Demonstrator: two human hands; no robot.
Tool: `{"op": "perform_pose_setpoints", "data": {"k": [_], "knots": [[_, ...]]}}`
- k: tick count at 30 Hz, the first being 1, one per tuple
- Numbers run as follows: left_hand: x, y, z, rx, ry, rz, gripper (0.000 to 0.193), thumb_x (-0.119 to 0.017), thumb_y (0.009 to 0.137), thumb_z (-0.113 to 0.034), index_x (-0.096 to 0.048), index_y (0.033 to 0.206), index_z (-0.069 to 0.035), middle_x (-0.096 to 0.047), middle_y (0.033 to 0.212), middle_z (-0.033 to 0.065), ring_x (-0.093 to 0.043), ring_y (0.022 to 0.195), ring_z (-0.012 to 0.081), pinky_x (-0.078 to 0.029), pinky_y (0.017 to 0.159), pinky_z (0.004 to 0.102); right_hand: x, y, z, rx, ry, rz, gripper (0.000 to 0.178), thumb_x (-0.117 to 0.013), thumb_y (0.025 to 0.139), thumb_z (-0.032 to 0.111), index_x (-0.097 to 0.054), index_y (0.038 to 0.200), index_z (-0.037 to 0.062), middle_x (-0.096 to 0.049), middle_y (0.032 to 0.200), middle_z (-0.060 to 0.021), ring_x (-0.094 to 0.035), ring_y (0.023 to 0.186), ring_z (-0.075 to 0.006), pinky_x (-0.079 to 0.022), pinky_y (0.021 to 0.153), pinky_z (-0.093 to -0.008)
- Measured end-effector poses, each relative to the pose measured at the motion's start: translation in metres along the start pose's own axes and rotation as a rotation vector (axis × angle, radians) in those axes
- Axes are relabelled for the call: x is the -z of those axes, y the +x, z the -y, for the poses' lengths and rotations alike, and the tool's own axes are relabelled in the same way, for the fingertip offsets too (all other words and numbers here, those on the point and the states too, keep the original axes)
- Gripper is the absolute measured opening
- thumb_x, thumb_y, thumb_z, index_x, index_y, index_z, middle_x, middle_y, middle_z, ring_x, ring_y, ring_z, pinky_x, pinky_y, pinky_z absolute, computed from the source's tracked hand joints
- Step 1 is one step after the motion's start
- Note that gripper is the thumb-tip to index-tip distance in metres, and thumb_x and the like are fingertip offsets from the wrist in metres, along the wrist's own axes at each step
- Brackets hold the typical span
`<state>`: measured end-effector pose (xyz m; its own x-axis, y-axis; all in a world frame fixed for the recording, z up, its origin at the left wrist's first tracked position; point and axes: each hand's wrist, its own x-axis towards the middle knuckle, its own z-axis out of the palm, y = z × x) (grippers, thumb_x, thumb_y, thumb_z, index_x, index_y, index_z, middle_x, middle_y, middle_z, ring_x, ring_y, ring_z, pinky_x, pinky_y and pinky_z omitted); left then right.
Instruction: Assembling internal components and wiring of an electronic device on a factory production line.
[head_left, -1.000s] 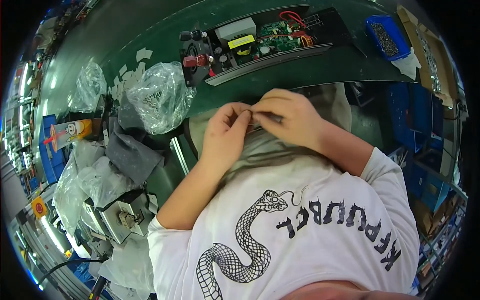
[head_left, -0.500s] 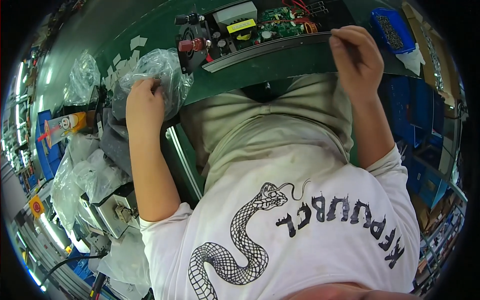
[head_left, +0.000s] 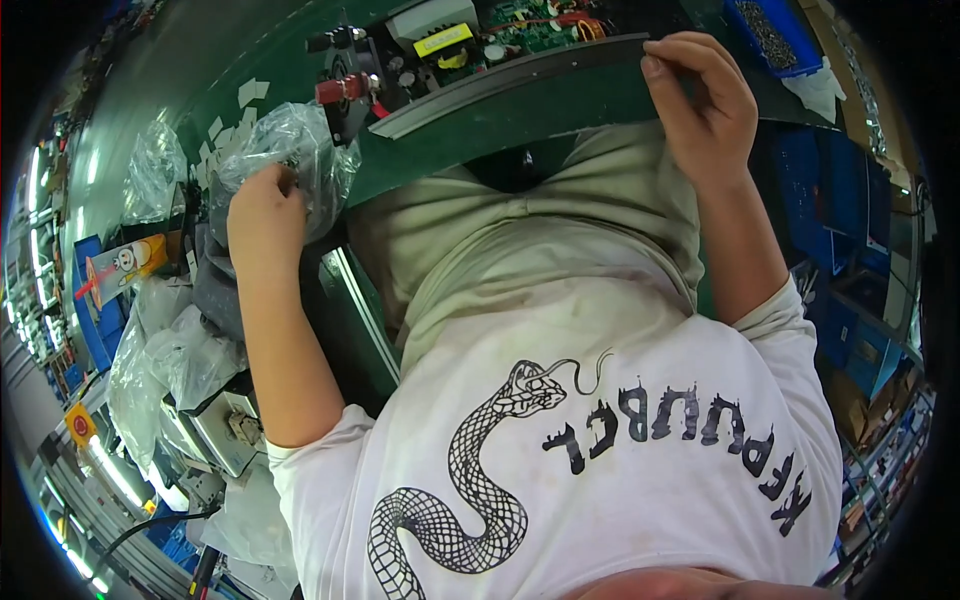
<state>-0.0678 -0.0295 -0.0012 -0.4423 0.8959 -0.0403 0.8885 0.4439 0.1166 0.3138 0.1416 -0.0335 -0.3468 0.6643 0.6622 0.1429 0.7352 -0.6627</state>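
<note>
My left hand (head_left: 268,205) reaches into a crumpled clear plastic bag (head_left: 300,140) at the table's left edge. Its fingers are curled together, and the bag and the back of the hand hide what they grip. At the right, my right hand (head_left: 705,110) is raised by the end of an opened electronic unit (head_left: 510,85). Its thumb and forefinger are drawn together in a pinch; anything between them is too small to make out. The unit shows a green circuit board (head_left: 535,40), a yellow-labelled transformer (head_left: 443,42), a red terminal (head_left: 342,88) and a black terminal (head_left: 335,40).
A blue bin of small screws (head_left: 768,40) stands at the far right, with a white crumpled sheet (head_left: 815,95) below it. White paper pieces (head_left: 225,130) lie beyond the plastic bag. More plastic bags (head_left: 195,355) and a drink pouch (head_left: 125,262) are on the left.
The unit and the bag appear further left and the unit higher in the picture, as the view has shifted slightly. Both hands keep nearly the same poses.
</note>
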Motion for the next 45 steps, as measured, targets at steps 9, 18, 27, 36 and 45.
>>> {"op": "perform_pose_setpoints", "data": {"k": [9, 18, 27, 36, 45], "knots": [[0.005, -0.011, 0.005, 0.108, -0.198, -0.078, 0.021, -0.066, 0.091, -0.014, -0.072, 0.108, -0.002, -0.074, 0.097, 0.014, -0.071, 0.087, 0.0264, -0.053, 0.081, 0.0339, 0.009, -0.009, -0.003, 0.0, 0.012, 0.009, 0.014, -0.068, 0.093, -0.005, -0.07, 0.107, -0.0023, -0.066, 0.107, -0.0044, -0.06, 0.087, -0.0058, -0.048, 0.074, -0.0193], [0.017, -0.039, -0.003, 0.156, -0.856, -0.335, 0.012, -0.072, 0.089, -0.002, -0.07, 0.1, -0.001, -0.073, 0.093, 0.0059, -0.066, 0.084, 0.0126, -0.052, 0.076, 0.0262, 0.004, -0.009, 0.023, -0.04, 0.007, 0.004, 0.015, -0.068, 0.091, -0.007, -0.069, 0.106, -0.0031, -0.065, 0.106, -0.0051, -0.06, 0.083, -0.0063, -0.047, 0.068, -0.0194], [-0.016, -0.077, -0.104, 0.056, -1.916, 0.553, 0.032, -0.068, 0.088, 0.011, -0.049, 0.11, -0.003, -0.071, 0.099, 0.011, -0.067, 0.087, 0.0155, -0.055, 0.081, 0.0283, -0.062, -0.016, 0.088, -0.236, 0.51, 0.632, 0.026, -0.075, 0.086, -0.001, -0.073, 0.111, 0.0026, -0.066, 0.098, -0.0091, -0.066, 0.08, -0.0166, -0.054, 0.065, -0.0304], [-0.032, -0.072, -0.101, 0.21, -2.09, 0.845, 0.027, -0.071, 0.088, 0.006, -0.054, 0.105, -0.005, -0.073, 0.098, 0.0134, -0.069, 0.081, 0.0181, -0.055, 0.074, 0.027, -0.056, -0.01, 0.074, -0.463, 0.625, 0.74, 0.021, -0.08, 0.083, 0.003, -0.075, 0.103, 0.0022, -0.067, 0.092, -0.0076, -0.066, 0.08, -0.0158, -0.054, 0.065, -0.0288], [-0.042, -0.066, -0.111, 0.251, -2.073, 0.557, 0.019, -0.065, 0.092, 0.006, -0.053, 0.101, -0.006, -0.068, 0.097, 0.0098, -0.063, 0.081, 0.0151, -0.051, 0.074, 0.0264, -0.075, -0.026, 0.066, 0.242, 0.008, 0.426, 0.024, -0.082, 0.075, 0.006, -0.075, 0.097, 0.004, -0.07, 0.093, -0.0077, -0.069, 0.081, -0.0223, -0.058, 0.071, -0.0319]]}}
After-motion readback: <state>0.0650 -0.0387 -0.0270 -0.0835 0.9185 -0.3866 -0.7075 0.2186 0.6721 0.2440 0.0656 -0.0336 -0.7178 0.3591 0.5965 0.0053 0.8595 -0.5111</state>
